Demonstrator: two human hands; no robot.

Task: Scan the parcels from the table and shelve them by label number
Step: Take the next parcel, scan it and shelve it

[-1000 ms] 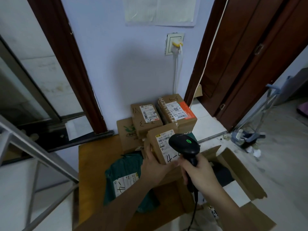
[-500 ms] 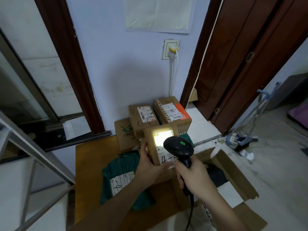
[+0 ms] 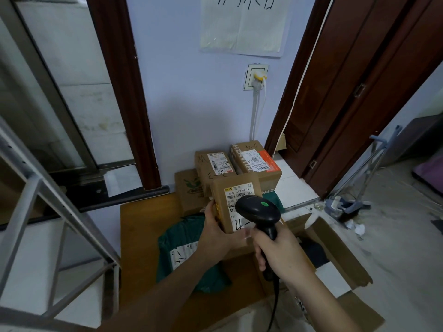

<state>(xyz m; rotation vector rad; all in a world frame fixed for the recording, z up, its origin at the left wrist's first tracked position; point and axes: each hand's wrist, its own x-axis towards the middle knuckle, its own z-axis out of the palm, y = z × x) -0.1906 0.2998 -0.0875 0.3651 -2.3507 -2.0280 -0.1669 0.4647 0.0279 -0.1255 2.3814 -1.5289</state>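
Note:
My left hand grips a small brown cardboard parcel from its left side and holds it upright above the wooden table. Its white label faces me, with a handwritten mark near the bottom. My right hand holds a black barcode scanner by the handle. The scanner's head, with a green dot on top, sits just in front of the label and hides its lower part. Two more labelled boxes are stacked behind on a third box. A green mailer bag lies on the table.
An open cardboard carton stands at the right of the table. A grey metal shelf frame rises at the left. Behind are a blue wall with a socket, dark wooden door frames, and a dustpan with broom on the floor.
The bright scan light on the parcel's label half a second ago has gone out. The view has tilted down a little. Both hands hold the parcel and scanner much as before.

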